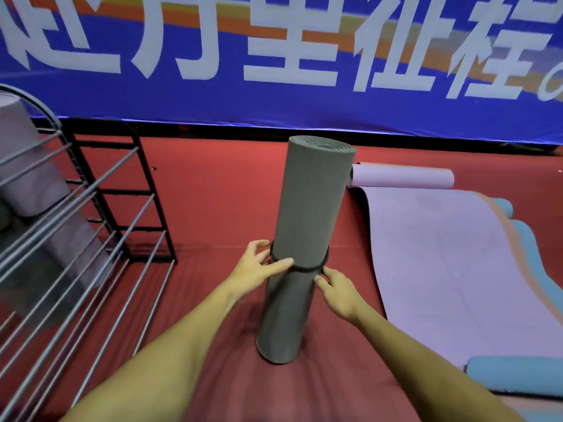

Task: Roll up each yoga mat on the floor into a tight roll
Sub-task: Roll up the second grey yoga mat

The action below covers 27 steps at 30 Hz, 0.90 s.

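Standing upright on the red floor (213, 193) at the centre of my view, the grey rolled mat (307, 214) has a black band (300, 267) around its middle, and I see the left hand (259, 269) pinching that band at 9 o'clock of the roll while the right hand (338, 295) pinches it at 3 o'clock. At 3 o'clock of the roll a purple mat (441, 254) lies partly unrolled over others, touching nothing grey. A metal rack (91, 214) with rolled mats stands at 9 o'clock, a blue banner (274, 102) at 12.
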{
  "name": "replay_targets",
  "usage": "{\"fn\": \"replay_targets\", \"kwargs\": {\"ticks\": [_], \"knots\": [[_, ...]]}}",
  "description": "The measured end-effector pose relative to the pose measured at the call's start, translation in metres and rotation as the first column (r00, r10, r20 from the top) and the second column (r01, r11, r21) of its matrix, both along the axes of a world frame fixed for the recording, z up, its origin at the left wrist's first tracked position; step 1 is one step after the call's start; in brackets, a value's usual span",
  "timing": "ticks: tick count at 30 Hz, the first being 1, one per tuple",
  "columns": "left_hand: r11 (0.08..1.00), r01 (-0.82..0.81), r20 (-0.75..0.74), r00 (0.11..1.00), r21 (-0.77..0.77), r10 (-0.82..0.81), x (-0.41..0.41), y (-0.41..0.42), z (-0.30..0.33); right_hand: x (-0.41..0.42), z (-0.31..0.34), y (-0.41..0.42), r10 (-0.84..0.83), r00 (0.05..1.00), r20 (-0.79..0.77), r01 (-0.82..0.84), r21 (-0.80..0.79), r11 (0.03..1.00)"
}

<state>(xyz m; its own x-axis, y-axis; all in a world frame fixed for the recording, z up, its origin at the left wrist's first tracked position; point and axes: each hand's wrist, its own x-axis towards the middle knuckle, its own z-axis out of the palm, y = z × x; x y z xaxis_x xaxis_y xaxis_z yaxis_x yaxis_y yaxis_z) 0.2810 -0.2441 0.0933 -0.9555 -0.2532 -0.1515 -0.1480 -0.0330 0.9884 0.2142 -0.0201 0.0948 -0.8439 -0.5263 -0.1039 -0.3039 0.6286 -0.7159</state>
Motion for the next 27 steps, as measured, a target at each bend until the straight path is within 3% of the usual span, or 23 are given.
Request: {"fn": "replay_targets", "kwargs": {"ticks": [4, 9, 13, 17, 22, 24, 27], "knots": [[0.973, 0.013, 0.010, 1.000, -0.229, -0.011, 0.004, -0.008, -0.027, 0.022, -0.014, -0.011, -0.001, 0.991, 0.136, 0.038, -0.274, 0.961], [0.961, -0.147, -0.052, 0.989, -0.235, 0.139, 0.006, -0.009, -0.030, 0.042, -0.021, -0.029, 0.116, 0.970, 0.214, -0.028, -0.376, 0.926], [0.945, -0.248, -0.079, 0.968, -0.212, 0.237, 0.010, -0.013, -0.028, 0.048, -0.027, -0.036, 0.097, 0.969, 0.228, 0.002, -0.399, 0.917], [0.953, -0.279, -0.124, 0.957, -0.122, 0.264, 0.019, -0.018, 0.012, 0.055, -0.017, -0.034, 0.031, 0.991, 0.133, 0.019, -0.360, 0.933], [0.952, -0.278, -0.249, 0.938, -0.127, 0.241, 0.036, -0.048, 0.115, 0.080, 0.011, -0.051, -0.093, 0.995, -0.041, 0.075, -0.330, 0.941], [0.947, -0.289, -0.318, 0.919, -0.140, 0.233, 0.053, -0.057, 0.165, 0.093, 0.041, -0.067, -0.175, 0.975, -0.135, 0.126, -0.309, 0.943], [0.940, -0.302, -0.420, 0.882, -0.157, 0.214, 0.093, -0.068, 0.232, 0.117, 0.094, -0.093, -0.248, 0.932, -0.265, 0.125, -0.406, 0.905]]}}
